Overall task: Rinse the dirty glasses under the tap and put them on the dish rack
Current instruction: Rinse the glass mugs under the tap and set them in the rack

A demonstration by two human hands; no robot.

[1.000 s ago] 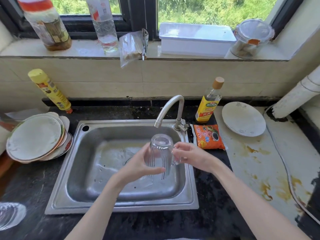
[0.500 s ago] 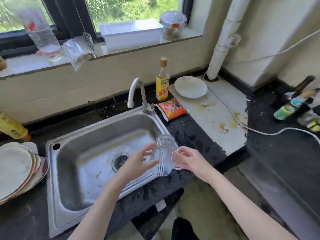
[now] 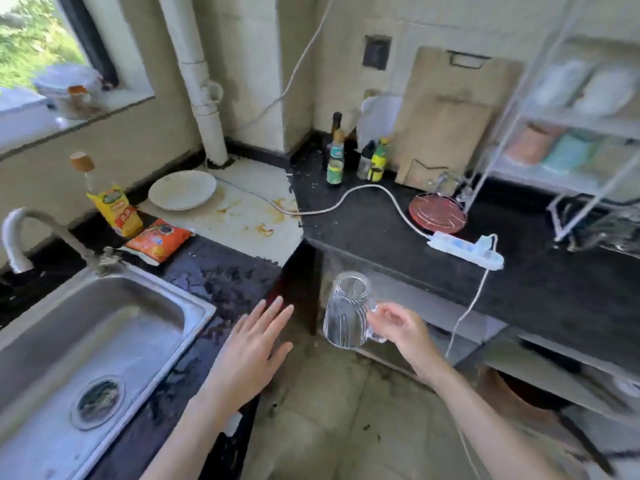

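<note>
A person's right hand (image 3: 401, 327) holds an upturned clear glass mug (image 3: 346, 313) by its handle, fingers curled round it, above the floor between sink (image 3: 104, 327) and dark bench (image 3: 398, 233). The left hand (image 3: 252, 351) hovers empty, fingers straight and spread.

Clear glass mug (image 3: 346, 317), steel sink (image 3: 104, 327)

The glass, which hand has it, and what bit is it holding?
The right hand holds the upside-down glass by its handle. The left hand is open and holds nothing.
</note>
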